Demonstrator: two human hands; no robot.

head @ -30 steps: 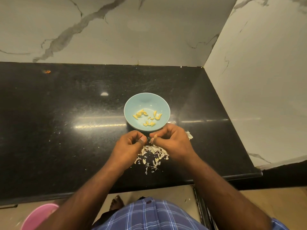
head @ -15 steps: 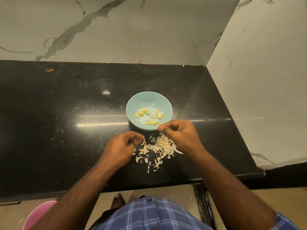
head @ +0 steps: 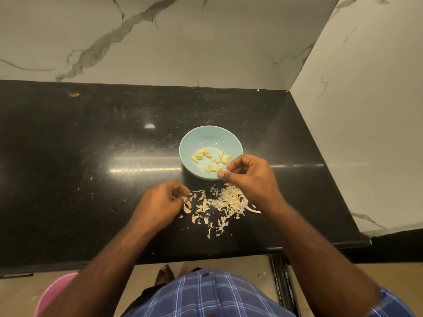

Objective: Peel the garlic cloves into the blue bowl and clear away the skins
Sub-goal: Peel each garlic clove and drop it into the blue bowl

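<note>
- Step in hand: peeling, w/ right hand [head: 249, 177] at the near rim of the blue bowl [head: 190, 143], fingers curled, fingertips pinched together – prob. dropping a peeled clove in; whether anything is held, can't tell.
- Left hand [head: 162, 202] low on the worktop [head: 91, 156] at the left edge of the skins [head: 226, 202], fingers curled and pinching a wisp of skin.
- Bowl holds a dozen or so yellow peeled cloves [head: 210, 160].
- Skins lie in a loose pile just in front of the bowl, between the hands; a few plumper bits [head: 187, 208] near left hand may be unpeeled cloves.
- Next move: pick one of those, strip it, then gather the skins. Pink tub [head: 55, 294] on the floor below might take them.
</note>
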